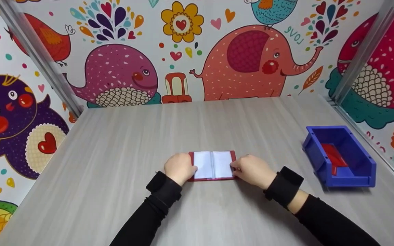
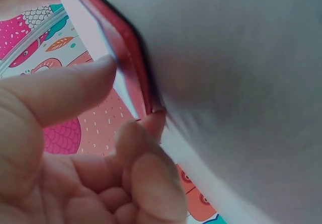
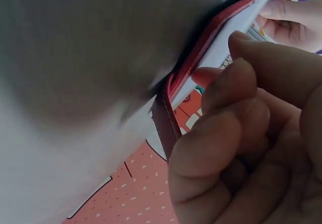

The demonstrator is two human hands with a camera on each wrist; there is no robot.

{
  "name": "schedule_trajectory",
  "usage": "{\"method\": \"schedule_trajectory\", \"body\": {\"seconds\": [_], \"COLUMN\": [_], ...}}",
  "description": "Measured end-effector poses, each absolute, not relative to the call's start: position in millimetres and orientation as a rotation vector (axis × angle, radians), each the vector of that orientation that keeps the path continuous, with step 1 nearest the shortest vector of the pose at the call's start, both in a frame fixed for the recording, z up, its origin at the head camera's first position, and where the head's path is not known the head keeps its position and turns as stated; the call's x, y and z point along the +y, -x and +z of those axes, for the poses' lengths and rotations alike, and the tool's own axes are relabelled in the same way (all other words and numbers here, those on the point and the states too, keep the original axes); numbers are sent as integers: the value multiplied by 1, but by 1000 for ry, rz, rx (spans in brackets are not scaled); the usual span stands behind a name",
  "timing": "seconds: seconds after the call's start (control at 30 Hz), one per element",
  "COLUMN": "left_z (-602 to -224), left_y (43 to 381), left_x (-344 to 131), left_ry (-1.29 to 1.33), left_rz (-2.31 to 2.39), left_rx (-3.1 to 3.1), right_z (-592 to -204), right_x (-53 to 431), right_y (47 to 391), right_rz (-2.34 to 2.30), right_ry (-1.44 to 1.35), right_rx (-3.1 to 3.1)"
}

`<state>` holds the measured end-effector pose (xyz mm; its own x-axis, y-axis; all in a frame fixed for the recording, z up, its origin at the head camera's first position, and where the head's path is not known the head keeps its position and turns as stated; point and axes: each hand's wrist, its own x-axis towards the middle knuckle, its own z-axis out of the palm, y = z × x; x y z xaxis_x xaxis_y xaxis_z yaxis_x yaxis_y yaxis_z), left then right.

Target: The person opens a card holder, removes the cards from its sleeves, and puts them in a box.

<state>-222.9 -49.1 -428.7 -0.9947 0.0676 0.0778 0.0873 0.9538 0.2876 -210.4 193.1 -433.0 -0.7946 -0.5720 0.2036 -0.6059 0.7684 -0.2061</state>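
A small red card holder [image 1: 213,165] lies spread open on the table, with pale sleeve pages on both sides of its middle fold. My left hand [image 1: 179,168] pinches its left edge, the thumb [image 2: 95,80] on the inner side and fingertips at the cover's corner. At the opposite edge my right hand [image 1: 255,171] holds it between thumb and curled fingers. A dark red stitched strap [image 3: 165,121] runs from that side of the cover and passes behind the right fingers.
To the right stands a blue plastic bin [image 1: 354,181] with a flat red item [image 1: 334,158] inside. The wooden-look table [image 1: 115,136] is bordered by printed cartoon panels [image 1: 183,51] at the back and sides, with metal posts [image 1: 39,58] at the corners.
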Motion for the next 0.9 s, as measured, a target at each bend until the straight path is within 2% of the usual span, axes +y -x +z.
{"method": "schedule_trajectory", "body": {"seconds": [0.5,0.9], "left_z": [-429,-429], "left_y": [221,222], "left_x": [-49,-48], "left_ry": [132,146], "left_rz": [-423,-412], "left_rx": [-3053,-3055], "right_z": [-440,-439], "right_x": [186,180], "right_y": [209,209], "right_rz": [266,288], "right_ry": [-894,-1024], "right_rx": [-2809,-2761]}}
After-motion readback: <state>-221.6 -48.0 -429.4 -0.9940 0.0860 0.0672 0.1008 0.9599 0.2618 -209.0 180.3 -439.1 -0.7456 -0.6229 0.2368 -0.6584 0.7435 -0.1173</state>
